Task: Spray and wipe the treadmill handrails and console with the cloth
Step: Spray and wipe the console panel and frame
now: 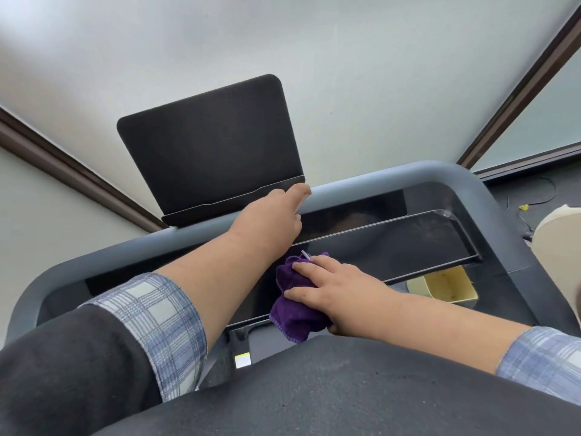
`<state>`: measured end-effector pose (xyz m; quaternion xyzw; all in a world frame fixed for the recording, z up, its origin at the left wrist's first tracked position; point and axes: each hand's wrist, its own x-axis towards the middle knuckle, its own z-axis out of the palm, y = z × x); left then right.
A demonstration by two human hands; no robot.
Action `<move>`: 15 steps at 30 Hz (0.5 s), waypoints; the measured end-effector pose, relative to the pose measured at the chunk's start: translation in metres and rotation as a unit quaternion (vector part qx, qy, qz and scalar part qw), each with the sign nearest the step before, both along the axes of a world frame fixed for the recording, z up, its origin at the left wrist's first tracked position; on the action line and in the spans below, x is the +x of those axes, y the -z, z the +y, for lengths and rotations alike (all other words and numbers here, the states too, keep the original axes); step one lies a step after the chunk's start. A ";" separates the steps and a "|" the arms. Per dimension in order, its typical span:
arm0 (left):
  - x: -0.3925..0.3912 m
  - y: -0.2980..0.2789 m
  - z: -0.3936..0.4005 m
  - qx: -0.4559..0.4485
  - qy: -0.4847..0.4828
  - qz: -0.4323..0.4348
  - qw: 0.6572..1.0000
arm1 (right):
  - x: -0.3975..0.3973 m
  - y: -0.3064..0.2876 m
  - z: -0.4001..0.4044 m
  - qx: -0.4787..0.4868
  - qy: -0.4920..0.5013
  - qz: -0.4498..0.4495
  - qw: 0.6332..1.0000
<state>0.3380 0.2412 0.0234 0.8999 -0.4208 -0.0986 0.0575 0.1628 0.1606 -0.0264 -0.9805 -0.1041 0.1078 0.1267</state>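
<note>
Single head-mounted wide-angle view, directed forward and steeply downward from close above the treadmill console (361,243). The scene is seen at arm's length; the upright screen (207,149) and wall (377,89) are framed beyond.

The upright screen (207,146) blocks the console's (393,243) far left edge; its right half lies open up to the yellow tub (446,286).
</note>
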 end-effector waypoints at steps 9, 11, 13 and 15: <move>-0.026 -0.002 -0.043 -0.024 0.016 -0.009 1.000 | -0.029 -0.003 -0.044 0.049 0.036 -0.035 0.998; -0.028 0.000 -0.055 -0.019 0.011 -0.013 1.000 | -0.035 -0.003 -0.054 0.059 0.039 -0.046 0.996; -0.029 0.002 -0.064 -0.010 -0.008 -0.011 1.000 | -0.041 -0.003 -0.063 0.069 0.055 -0.036 0.995; -0.031 0.004 -0.064 -0.009 -0.029 -0.007 1.000 | -0.047 -0.003 -0.074 0.110 0.094 -0.025 0.989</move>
